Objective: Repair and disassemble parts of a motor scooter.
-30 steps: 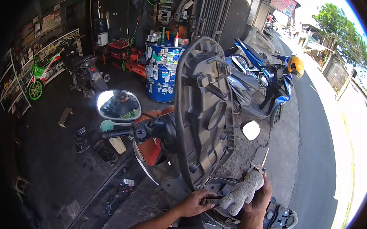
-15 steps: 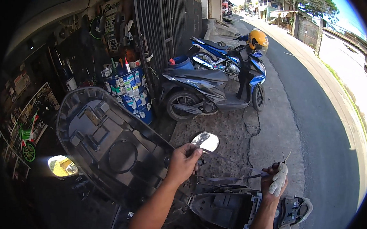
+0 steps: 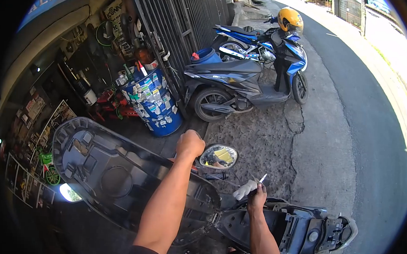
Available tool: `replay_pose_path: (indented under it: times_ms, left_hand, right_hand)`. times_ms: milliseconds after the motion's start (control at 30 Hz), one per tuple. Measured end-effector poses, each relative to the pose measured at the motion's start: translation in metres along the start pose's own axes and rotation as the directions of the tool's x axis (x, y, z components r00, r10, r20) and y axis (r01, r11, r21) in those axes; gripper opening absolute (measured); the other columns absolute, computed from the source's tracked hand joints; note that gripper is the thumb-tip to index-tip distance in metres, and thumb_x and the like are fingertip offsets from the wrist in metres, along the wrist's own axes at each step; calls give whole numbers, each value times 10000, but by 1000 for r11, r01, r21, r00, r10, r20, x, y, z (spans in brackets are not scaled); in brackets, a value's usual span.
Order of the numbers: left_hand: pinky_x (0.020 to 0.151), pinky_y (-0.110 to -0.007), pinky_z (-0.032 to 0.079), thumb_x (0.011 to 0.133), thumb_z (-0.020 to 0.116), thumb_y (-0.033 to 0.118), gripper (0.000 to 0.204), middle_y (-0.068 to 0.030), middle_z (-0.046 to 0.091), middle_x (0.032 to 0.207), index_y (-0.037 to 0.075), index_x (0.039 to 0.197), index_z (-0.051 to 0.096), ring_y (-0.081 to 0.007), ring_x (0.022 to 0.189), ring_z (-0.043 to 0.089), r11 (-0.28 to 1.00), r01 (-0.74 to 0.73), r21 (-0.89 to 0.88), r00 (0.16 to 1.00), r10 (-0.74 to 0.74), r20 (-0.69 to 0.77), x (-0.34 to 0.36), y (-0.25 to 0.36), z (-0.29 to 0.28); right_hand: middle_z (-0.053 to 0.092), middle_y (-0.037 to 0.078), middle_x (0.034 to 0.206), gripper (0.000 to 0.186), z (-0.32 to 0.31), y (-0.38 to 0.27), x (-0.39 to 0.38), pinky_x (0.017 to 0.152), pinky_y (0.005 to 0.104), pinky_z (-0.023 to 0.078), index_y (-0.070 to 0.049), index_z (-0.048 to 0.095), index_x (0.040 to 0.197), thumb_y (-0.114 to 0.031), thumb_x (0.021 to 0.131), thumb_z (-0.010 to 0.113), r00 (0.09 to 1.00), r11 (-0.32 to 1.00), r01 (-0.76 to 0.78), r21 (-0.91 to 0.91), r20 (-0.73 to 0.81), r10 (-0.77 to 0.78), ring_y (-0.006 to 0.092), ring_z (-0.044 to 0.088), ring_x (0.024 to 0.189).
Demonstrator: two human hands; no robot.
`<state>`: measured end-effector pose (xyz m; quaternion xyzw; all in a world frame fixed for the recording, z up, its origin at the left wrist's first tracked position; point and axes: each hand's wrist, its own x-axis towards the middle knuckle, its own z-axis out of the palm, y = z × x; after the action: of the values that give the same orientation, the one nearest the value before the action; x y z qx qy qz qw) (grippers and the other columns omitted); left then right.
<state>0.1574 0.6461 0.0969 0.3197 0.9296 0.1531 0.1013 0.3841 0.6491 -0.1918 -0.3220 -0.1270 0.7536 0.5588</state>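
My left hand [image 3: 190,144] is closed in a fist with its back toward me, just left of a round-cornered scooter mirror [image 3: 218,156]. Whatever its fingers hold, if anything, is hidden. My right hand [image 3: 256,198] pinches a lumpy whitish bundle [image 3: 246,190], perhaps cloth, and a slim white stick [image 3: 263,177] points up beside it. Below both hands is a scooter with its seat off, showing the black underseat tray [image 3: 254,222]. A large black seat base [image 3: 119,178], underside up, lies across the left of the scooter.
A dark scooter [image 3: 232,89] and a blue motorcycle [image 3: 247,49] stand ahead, with a yellow helmet [image 3: 289,19] on the handlebar. A blue drum [image 3: 154,104] covered in labels stands by the black gate [image 3: 185,31]. The road [image 3: 363,111] runs along the right.
My left hand has moved up and left and turned into a fist. My right hand has moved left and down with the whitish bundle. The thin strip between the hands no longer shows.
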Motion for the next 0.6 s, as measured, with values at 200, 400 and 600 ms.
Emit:
replay_pose_path:
  times_ms: [200, 400, 600]
  left_hand:
    - [853, -421, 512, 836, 698, 83, 222, -173, 651, 1021, -5, 1033, 646, -348, 946, 638, 649, -715, -261, 671, 532, -517, -154, -25, 18]
    - [846, -371, 529, 932, 677, 253, 403, -129, 679, 1056, -49, 1190, 607, -244, 953, 663, 670, 485, -563, 819, -122, 560, -360, -249, 132]
    - [1107, -436, 336, 1003, 469, 460, 762, -210, 402, 1450, -68, 1501, 237, -304, 1322, 426, 691, -375, -618, 813, -76, -578, -300, -299, 39]
  right_hand:
    - [668, 288, 1124, 484, -25, -7, 11, 937, 426, 491, 47, 561, 1273, -290, 930, 613, 985, 166, 116, -979, 135, 108, 406, 642, 1088]
    - [571, 307, 1215, 498, -133, -95, -54, 975, 478, 457, 34, 567, 1238, -230, 840, 709, 953, -423, 122, -898, 225, -204, 456, 556, 1127]
    - [479, 246, 1352, 612, -162, -138, -93, 1015, 477, 400, -21, 533, 1289, -248, 775, 776, 966, -648, 45, -760, 198, -165, 417, 464, 1217]
